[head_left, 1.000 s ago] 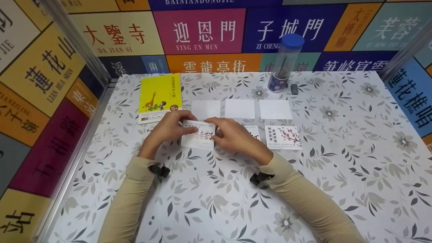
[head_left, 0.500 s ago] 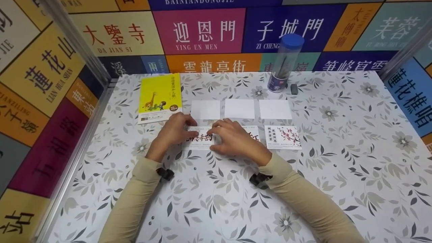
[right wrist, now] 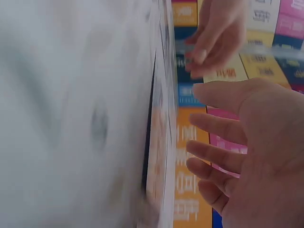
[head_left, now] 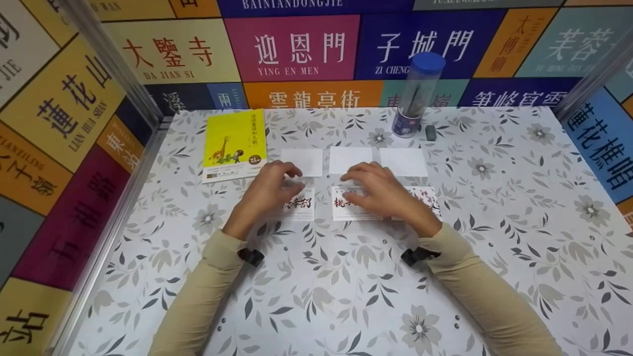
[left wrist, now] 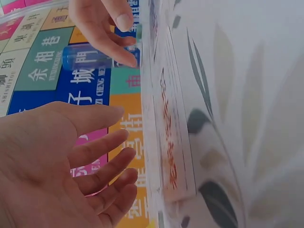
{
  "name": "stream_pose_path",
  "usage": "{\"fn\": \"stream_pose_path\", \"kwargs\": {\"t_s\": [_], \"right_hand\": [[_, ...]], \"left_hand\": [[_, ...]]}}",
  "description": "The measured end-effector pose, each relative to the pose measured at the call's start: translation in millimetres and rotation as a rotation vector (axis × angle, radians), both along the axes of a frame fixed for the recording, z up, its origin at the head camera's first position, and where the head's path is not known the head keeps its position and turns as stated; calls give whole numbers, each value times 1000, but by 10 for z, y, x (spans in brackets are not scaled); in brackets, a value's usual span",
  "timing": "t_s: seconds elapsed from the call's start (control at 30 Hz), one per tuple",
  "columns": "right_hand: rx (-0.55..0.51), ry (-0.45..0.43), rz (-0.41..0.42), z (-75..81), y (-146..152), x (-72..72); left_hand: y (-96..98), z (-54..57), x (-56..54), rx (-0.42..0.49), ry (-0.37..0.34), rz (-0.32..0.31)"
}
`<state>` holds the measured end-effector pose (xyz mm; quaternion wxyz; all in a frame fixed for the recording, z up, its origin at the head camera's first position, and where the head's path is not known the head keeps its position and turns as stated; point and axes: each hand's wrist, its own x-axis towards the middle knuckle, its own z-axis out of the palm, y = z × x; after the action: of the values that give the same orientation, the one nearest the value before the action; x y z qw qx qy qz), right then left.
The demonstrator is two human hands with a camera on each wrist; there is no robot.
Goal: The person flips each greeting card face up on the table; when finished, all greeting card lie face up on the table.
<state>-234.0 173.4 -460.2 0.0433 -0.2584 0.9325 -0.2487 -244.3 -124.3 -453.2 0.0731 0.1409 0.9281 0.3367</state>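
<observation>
Above the left printed card (head_left: 299, 209) with dark red brush lettering, my left hand (head_left: 267, 190) hovers with fingers loosely bent and nothing in them. In the left wrist view that card (left wrist: 173, 137) lies flat on the table, apart from the left hand (left wrist: 80, 156). My right hand (head_left: 383, 190) is over the middle printed card (head_left: 341, 210), hiding much of it. The right wrist view has the right hand (right wrist: 256, 137) with its fingers spread and holding nothing. Partly covered by that hand is a third card (head_left: 429, 198) with a red blossom branch.
Three blank white cards (head_left: 302, 160) form a row behind the printed ones. A yellow book (head_left: 235, 138) lies at the back left. At the back right stand a clear tube with a blue lid (head_left: 420, 94) and a small dark eraser-like block (head_left: 430, 133). Lettered panels (head_left: 296, 47) wall the table.
The left printed card, held up by both hands a second ago, now lies flat in the row. Both hands have let go, and the right hand has moved right over the middle card.
</observation>
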Motion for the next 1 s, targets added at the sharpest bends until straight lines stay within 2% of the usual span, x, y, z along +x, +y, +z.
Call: {"fn": "stream_pose_path", "kwargs": {"t_s": [0.2, 0.3, 0.43, 0.57, 0.67, 0.77, 1.0], "right_hand": [[-78, -7, -132, -37, 785, -148], [-99, -27, -197, -30, 1088, -191], [-116, -54, -242, -20, 1359, -221], [-128, -75, -223, -25, 1495, -234], [-111, -97, -209, -41, 1529, -245], [-90, -117, -212, -62, 1533, -254], [-94, -107, -211, -129, 1560, -277]], "left_hand": [[400, 9, -73, 38, 93, -104], [661, 14, -104, 50, 102, -150], [1010, -7, -143, 49, 114, -205], [1298, -32, -218, 63, 141, -244], [1469, -43, -304, 87, 151, -240], [1618, -60, -381, 91, 151, -207], [1950, -93, -423, -17, 138, -91]]}}
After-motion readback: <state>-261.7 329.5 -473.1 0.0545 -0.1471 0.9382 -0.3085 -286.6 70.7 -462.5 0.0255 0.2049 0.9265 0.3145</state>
